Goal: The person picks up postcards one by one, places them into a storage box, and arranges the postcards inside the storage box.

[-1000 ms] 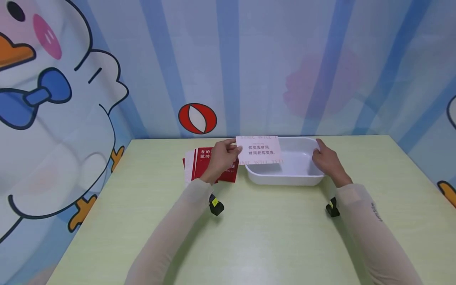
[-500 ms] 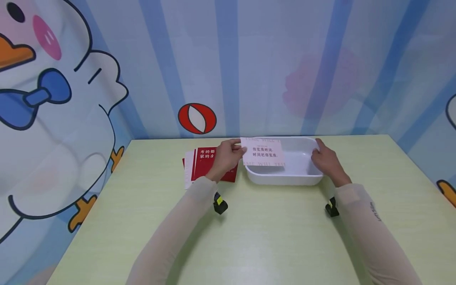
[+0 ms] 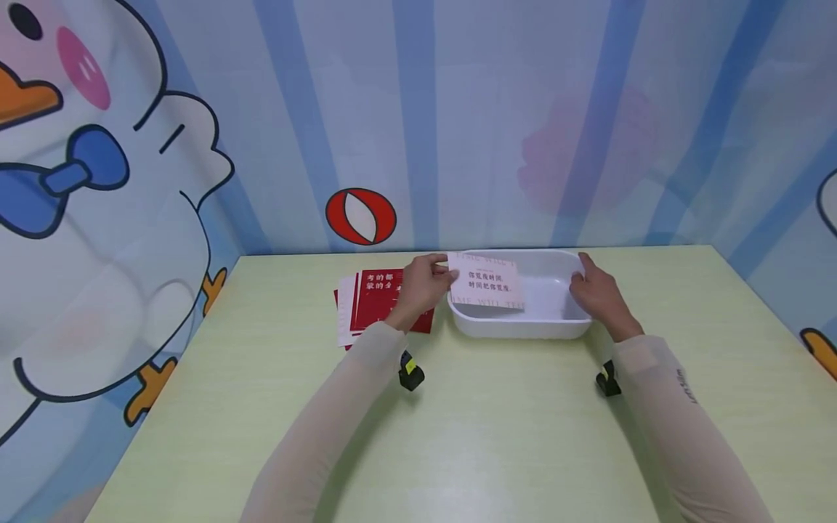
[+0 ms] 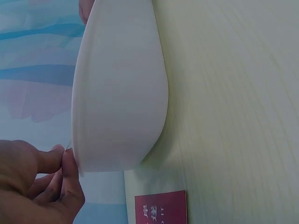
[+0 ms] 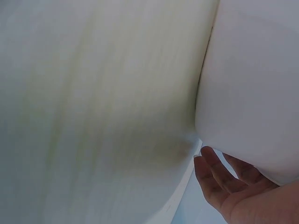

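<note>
My left hand pinches a pale pink printed card by its left edge. The card slants over the left end of a white plastic tub, its lower right corner dipping inside the rim. In the left wrist view the pinching fingertips of the left hand are right at the tub's rim, and the card shows only as a thin edge. My right hand grips the tub's right end at the rim. From the right wrist, the fingers of that hand curl against the outside of the tub wall.
Left of the tub lies a loose pile of red cards with a white card partly under them; my left hand covers some of it. The pale table runs back to a cartoon-printed backdrop.
My left hand has carried the pink card to the right and lower, and its lower edge now dips into the tub. The right hand stays at the rim.
</note>
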A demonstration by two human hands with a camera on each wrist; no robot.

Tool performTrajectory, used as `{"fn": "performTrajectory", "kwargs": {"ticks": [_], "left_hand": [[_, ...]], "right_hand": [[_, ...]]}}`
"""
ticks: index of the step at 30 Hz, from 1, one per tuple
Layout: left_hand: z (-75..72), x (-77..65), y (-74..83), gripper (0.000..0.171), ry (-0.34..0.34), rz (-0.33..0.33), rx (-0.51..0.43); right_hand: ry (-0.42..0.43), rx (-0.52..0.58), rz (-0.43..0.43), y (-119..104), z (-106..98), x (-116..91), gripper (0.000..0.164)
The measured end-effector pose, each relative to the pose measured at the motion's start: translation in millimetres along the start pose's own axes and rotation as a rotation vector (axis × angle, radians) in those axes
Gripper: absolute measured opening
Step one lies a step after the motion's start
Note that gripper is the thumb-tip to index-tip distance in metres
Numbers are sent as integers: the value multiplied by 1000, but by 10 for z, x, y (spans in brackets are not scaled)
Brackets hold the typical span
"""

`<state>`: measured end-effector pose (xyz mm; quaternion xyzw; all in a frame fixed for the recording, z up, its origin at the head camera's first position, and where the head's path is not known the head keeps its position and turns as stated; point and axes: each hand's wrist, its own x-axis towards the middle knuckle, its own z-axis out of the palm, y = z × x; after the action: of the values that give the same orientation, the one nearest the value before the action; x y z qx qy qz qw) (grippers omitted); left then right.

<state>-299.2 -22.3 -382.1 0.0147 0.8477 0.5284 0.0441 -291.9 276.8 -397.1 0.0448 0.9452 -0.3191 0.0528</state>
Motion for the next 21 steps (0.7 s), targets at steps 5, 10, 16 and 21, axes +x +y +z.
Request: {"fn": "performTrajectory", "kwargs": {"ticks": [5, 10, 16, 21], "left_hand": [[10, -3, 31, 51, 8, -4, 26], [15, -16, 79, 52, 11, -7, 56], [55, -21, 142, 54, 28, 48, 214], [103, -19, 188, 54, 13, 77, 252]], "right_hand": [[3, -3, -9, 4, -7, 4, 62], [2, -3, -2, -1, -2, 16, 62], [-3, 6, 16, 11, 2, 31, 63], [-1, 1, -10, 32, 1, 33, 64]]}}
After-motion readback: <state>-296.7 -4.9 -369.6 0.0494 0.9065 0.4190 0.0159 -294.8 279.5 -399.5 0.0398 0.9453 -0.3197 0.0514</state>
